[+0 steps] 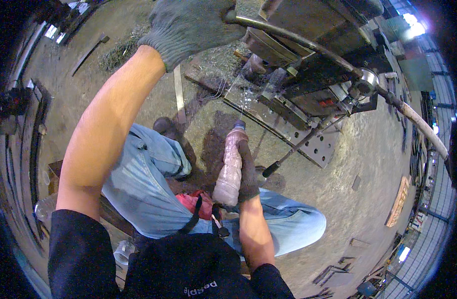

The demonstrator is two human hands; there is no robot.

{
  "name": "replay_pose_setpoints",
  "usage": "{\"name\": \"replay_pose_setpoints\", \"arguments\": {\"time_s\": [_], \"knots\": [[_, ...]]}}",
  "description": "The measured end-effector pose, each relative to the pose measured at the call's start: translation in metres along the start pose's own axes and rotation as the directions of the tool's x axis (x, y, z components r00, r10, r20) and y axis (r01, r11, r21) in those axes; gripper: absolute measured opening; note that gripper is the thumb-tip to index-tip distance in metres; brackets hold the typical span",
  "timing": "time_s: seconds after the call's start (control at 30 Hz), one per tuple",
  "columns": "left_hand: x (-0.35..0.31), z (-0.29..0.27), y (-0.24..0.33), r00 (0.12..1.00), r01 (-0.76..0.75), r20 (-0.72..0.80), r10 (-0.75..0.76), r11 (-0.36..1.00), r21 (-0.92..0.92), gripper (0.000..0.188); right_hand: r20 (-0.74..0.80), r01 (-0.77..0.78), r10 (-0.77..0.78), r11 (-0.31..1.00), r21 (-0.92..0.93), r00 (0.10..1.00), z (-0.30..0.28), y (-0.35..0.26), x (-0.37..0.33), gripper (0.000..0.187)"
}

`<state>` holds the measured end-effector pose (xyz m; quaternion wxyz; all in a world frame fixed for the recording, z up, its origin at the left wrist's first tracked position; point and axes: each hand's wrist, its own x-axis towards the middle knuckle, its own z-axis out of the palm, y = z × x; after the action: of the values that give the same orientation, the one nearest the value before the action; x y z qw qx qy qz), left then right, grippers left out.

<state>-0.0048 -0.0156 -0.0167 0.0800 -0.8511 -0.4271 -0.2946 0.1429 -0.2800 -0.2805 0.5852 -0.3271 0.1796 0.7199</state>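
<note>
My left hand (193,31), in a grey knit glove, is closed around the end of a long curved metal lever (308,44) at the top. The lever runs right to a round metal hub (368,82) on a machine. My gloved right hand (248,174) grips a ribbed plastic bottle (228,172) holding cloudy, pinkish liquid. Its dark cap (239,124) points at the machine, and thin streaks of liquid show beyond it. Ahead of the cap lies a steel plate with round holes (308,147), under the machine's dark metal parts (283,107).
A second lever with a black grip (271,169) sticks out right of the bottle. Metal shavings (123,54) and a flat strip (179,94) lie on the floor. Clear plastic cups (124,252) stand beside me at lower left. A wooden piece (398,202) lies far right.
</note>
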Motion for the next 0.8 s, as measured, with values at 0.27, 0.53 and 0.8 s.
{"name": "replay_pose_setpoints", "arguments": {"time_s": [0.27,0.53,0.8], "knots": [[0.003,-0.003,0.001,0.995,0.046,0.083,-0.048,0.999,0.017,0.035,-0.017,0.076,-0.080,0.988,-0.137,0.997,0.005,-0.002,-0.005,0.037],[-0.001,-0.003,-0.003,0.999,0.035,0.039,-0.035,0.999,0.015,0.036,-0.055,0.037,-0.056,0.956,-0.292,0.997,0.053,0.001,-0.039,0.036],[-0.001,-0.001,-0.001,0.999,0.024,0.030,-0.025,0.999,0.024,0.035,-0.005,0.092,-0.101,0.928,-0.361,0.995,0.045,0.001,-0.033,0.037]]}}
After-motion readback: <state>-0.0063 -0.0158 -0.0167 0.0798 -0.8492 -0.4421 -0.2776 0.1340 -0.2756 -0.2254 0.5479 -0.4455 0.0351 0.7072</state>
